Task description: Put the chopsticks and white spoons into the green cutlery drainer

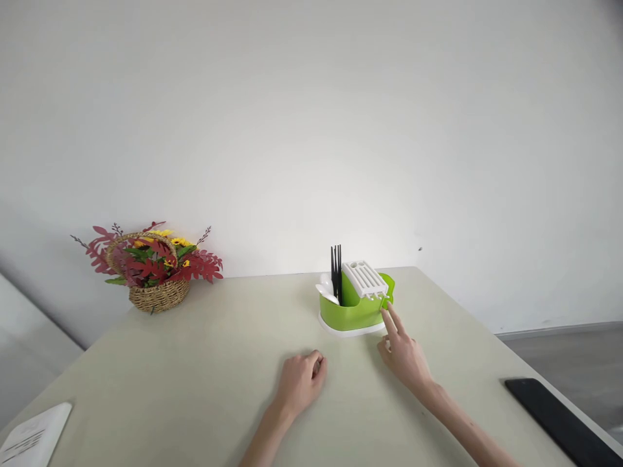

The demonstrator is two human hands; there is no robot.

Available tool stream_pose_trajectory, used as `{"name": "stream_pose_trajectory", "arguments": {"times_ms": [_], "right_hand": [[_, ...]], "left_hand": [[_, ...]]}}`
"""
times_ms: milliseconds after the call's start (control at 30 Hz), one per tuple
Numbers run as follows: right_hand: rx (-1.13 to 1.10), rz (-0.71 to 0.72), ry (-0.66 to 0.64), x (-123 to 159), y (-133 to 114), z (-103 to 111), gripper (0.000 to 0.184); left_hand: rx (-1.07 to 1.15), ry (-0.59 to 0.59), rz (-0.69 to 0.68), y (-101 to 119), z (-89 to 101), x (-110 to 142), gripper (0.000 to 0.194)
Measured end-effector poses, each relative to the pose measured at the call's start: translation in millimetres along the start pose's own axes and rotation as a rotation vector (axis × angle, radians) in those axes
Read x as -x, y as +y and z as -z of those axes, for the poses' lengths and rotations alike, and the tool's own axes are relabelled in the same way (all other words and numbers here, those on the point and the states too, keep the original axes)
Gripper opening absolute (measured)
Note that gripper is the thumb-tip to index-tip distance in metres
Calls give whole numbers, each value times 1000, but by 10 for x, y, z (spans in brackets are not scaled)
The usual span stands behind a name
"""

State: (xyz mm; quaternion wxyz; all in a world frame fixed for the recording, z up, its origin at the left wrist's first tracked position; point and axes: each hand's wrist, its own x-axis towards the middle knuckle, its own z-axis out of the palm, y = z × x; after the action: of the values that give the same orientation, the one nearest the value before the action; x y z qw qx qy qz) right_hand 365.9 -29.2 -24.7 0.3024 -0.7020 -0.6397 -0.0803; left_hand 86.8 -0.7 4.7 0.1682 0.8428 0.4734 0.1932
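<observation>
A bright green utensil holder (pixel 350 316) with a white base stands toward the back of the table. White spoons (pixel 327 289) and black chopsticks (pixel 337 274) stand in its left part. A slotted white rack (pixel 365 279) with small hooks along its front tops the right part. My right hand (pixel 405 355) reaches to the holder's front right corner, two fingers stretched out and their tips at the green side. Its other fingers are curled, with a small white spot beside them that I cannot make out. My left hand (pixel 300 381) rests on the table, fingers curled in.
A wicker basket (pixel 159 296) of red leaves and yellow flowers stands at the back left, near the wall. On the right edge lies a black phone-like slab (pixel 559 415). A white object with dark lines (pixel 36 434) is at the front left. The table's right edge drops to a grey floor.
</observation>
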Motion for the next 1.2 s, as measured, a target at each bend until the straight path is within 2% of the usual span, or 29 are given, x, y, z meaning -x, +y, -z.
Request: {"name": "stream_pose_trajectory", "arguments": {"times_ms": [233, 600, 900, 1033, 1133, 1200], "right_hand": [[83, 87, -2, 169, -360, 20, 76], [33, 166, 44, 387, -794, 35, 87], [-57, 180, 56, 432, -796, -16, 85], [-108, 187, 46, 437, -771, -81, 85], [-156, 186, 62, 453, -778, -122, 85], [-192, 185, 75, 463, -789, -137, 85]], "left_hand": [[-15, 6, 0, 14, -8, 0, 34], [-6, 6, -72, 38, -27, 11, 36], [7, 15, -99, 67, 8, 25, 36], [27, 21, -168, 122, 51, 51, 32], [37, 81, -245, 237, 166, 76, 32], [58, 169, -288, 359, 323, 83, 35]]}}
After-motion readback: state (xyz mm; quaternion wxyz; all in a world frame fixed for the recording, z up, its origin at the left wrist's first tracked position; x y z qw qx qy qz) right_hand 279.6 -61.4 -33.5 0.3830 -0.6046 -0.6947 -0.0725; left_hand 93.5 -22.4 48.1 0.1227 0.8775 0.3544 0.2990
